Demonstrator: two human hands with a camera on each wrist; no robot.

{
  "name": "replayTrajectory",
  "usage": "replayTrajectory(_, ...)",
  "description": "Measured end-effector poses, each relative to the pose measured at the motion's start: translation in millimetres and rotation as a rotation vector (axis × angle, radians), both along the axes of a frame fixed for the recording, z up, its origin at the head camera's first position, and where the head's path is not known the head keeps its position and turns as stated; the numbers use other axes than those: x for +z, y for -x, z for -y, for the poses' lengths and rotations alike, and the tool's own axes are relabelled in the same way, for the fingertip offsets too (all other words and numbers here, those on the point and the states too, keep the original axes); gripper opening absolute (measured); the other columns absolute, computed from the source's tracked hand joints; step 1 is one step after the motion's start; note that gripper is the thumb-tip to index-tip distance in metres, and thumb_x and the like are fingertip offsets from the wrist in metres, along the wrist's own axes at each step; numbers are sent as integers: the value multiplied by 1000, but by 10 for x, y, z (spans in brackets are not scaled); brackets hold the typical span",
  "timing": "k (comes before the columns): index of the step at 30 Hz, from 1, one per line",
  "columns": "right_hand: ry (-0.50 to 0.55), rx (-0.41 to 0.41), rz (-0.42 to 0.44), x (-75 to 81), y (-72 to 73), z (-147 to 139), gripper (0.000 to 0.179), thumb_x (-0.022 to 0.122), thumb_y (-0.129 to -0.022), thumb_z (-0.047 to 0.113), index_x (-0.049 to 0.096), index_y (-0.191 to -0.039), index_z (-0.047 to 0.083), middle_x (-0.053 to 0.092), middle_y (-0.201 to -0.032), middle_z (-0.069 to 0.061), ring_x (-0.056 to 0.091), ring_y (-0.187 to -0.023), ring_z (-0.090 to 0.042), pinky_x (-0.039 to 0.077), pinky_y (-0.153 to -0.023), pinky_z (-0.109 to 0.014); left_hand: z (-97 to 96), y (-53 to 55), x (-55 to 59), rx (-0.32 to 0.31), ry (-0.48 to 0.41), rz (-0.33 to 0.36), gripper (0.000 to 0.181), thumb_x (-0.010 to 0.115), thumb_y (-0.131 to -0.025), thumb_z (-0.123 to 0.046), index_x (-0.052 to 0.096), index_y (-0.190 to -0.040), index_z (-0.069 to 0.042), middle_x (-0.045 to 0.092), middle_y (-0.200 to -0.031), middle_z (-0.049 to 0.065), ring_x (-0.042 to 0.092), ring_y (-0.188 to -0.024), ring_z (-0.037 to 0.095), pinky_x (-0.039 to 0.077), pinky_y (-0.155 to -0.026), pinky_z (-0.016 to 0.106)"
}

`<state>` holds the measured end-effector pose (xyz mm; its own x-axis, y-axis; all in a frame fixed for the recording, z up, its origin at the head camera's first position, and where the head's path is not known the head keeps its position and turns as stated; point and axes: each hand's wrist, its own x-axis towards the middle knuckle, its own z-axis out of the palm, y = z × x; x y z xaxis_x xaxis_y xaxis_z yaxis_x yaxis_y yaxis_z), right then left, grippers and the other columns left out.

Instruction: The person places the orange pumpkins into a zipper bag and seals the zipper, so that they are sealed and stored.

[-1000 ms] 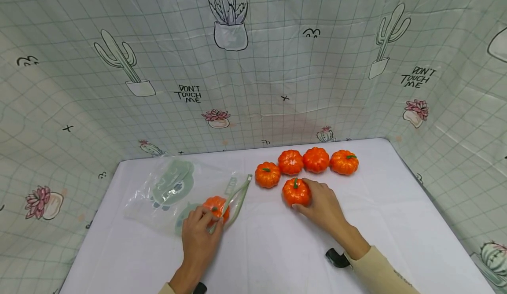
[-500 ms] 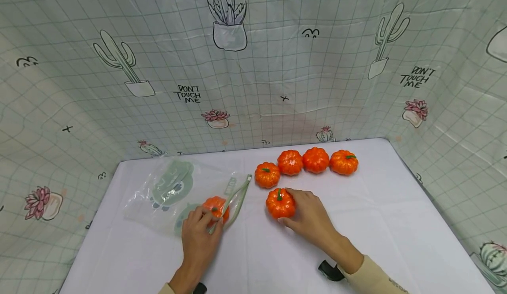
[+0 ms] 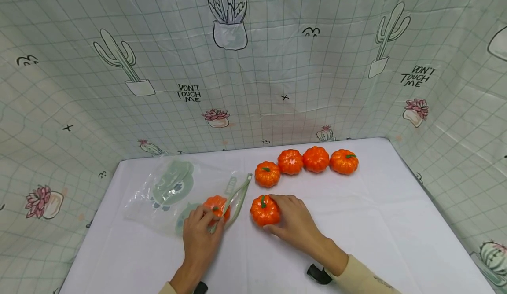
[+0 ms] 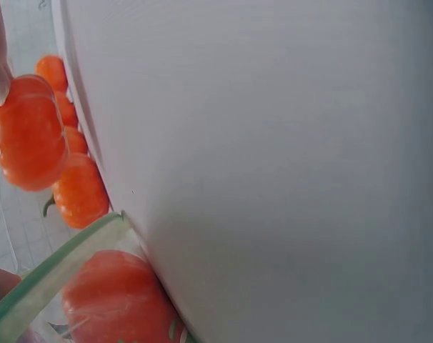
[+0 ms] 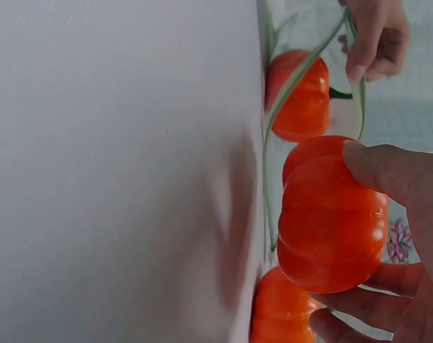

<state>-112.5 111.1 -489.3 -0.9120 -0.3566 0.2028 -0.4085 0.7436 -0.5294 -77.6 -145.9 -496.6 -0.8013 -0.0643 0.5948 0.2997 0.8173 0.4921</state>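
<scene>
A clear plastic zip bag (image 3: 206, 179) with green prints lies flat on the table, its green-edged mouth facing right and parted. Inside it, near the mouth, sits one small orange pumpkin (image 3: 217, 206). My left hand (image 3: 201, 232) pinches the near edge of that mouth. To the right of the bag, my right hand (image 3: 295, 223) grips another orange pumpkin (image 3: 264, 210) with a green stem, thumb on one side and fingers on the other. In the right wrist view this held pumpkin (image 5: 334, 214) appears raised off the table, a short way from the bag's mouth.
Several more pumpkins stand in a row at the back: a stemmed pumpkin (image 3: 267, 175) at the left end and a pumpkin (image 3: 344, 162) at the right end. White cloth covers the table (image 3: 376, 206). A printed grid curtain (image 3: 261, 74) hangs behind and at both sides.
My right hand has carried its pumpkin left and toward me, closer to the bag's mouth. The left hand and the bag have stayed in place.
</scene>
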Motion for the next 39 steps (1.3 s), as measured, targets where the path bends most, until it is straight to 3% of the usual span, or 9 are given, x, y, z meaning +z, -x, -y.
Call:
replayTrajectory(18, 8, 63, 12, -69, 26, 370, 78, 94, -78, 38, 62, -140, 3, 69, -132, -12, 60, -121, -32, 49, -105, -52, -14, -8, 15, 10, -2, 44, 27, 92, -70, 3, 69, -73, -10, 60, -88, 0, 54, -79, 20, 39, -70, 34)
replayTrajectory(39, -32, 87, -5, -91, 29, 462, 78, 92, -80, 41, 60, -142, 5, 68, -133, -10, 60, -123, -30, 49, -106, -49, -7, 3, 7, 9, 3, 32, 27, 90, -69, 4, 68, -73, -10, 58, -87, 0, 51, -78, 19, 36, -69, 33)
